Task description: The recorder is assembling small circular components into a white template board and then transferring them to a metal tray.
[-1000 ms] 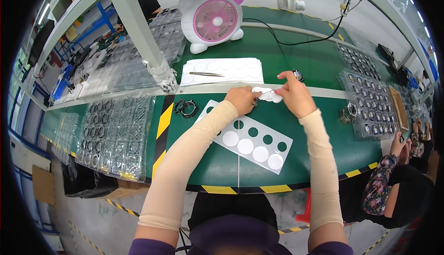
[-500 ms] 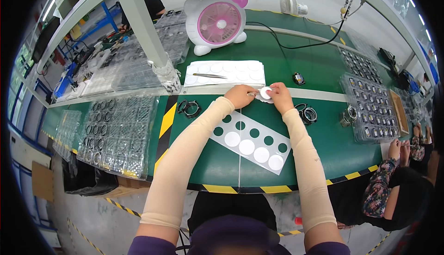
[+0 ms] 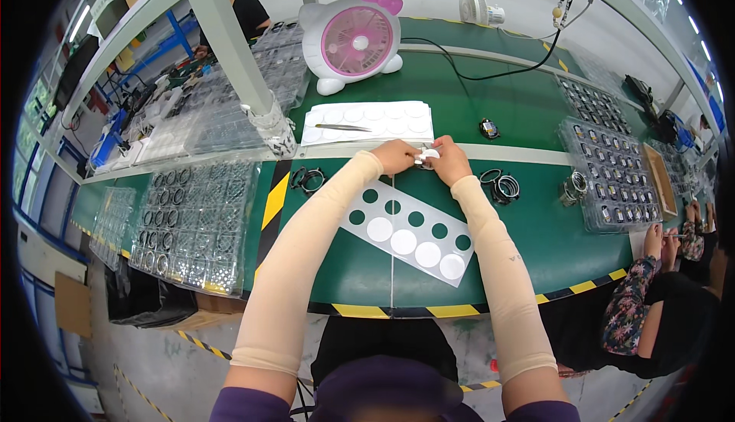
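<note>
My left hand (image 3: 396,157) and my right hand (image 3: 450,159) meet above the bench, near the white rail. Pinched in the fingers of my right hand is a white round sticker (image 3: 430,154), tilted between both hands. My left fingers are closed too, at the sticker's left side; what they grip is too small to tell. Below the hands a slanted sticker sheet (image 3: 398,224) lies on the green mat, with a row of white discs and a row of round holes. Metal tweezers (image 3: 342,127) rest on white sheets of round stickers (image 3: 419,134) behind the hands.
Black rings lie at left (image 3: 308,180) and right (image 3: 501,187). A small black round part (image 3: 488,128) sits behind the rail. Clear trays (image 3: 191,227) stand left, filled trays (image 3: 612,169) right. A pink-white fan (image 3: 356,39) and a shelf post (image 3: 230,39) rise behind. A co-worker (image 3: 651,315) sits right.
The white sticker, which faced up in my right fingers, is now tilted and closer to my left hand. My right hand has shifted slightly left. The whole view has shifted a little.
</note>
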`<state>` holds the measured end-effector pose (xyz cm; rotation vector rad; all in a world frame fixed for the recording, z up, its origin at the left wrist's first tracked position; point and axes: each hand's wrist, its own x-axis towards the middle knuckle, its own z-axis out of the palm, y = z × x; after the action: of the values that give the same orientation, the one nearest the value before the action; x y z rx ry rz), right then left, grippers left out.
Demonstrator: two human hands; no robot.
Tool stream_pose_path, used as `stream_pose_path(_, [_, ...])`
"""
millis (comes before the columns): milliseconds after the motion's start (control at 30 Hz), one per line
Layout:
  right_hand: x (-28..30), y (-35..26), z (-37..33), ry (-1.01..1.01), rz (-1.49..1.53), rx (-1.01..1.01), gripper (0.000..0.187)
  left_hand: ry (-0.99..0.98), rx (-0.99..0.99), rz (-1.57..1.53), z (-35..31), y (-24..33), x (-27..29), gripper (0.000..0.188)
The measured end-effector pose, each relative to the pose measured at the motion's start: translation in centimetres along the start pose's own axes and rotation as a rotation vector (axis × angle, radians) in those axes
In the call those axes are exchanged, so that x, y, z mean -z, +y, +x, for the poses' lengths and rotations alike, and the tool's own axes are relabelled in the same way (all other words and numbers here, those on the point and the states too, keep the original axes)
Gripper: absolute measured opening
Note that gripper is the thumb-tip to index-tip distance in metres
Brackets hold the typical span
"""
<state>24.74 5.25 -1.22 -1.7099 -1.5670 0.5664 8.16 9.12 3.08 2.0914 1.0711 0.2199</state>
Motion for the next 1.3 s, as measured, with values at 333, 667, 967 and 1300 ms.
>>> stream_pose_path(333, [-0.2,-1.3,-1.5,0.198,-0.229,0.140,0.045,0.004,0.166,-0.922,-3.6,-1.5,1.0,0.029])
stream_pose_path(667, [-0.7,-1.0,-2.5,0.273,-0.168,0.158,0.041,0.002,0.129,-1.225,-5.1,-2.8,1.6,0.044])
stream_pose_path(967, [-1.0,-0.4,-2.2,0.338,-0.029,0.208,0.038,0.062,-0.005,-1.469,-7.0,-3.6,2.4,0.039])
stream_pose_path(1300, [0.6,0.3,-2.6,0.532,0.088,0.274,0.011,-0.078,0.016,-1.606,-6.2,-3.0,-2.3,0.034])
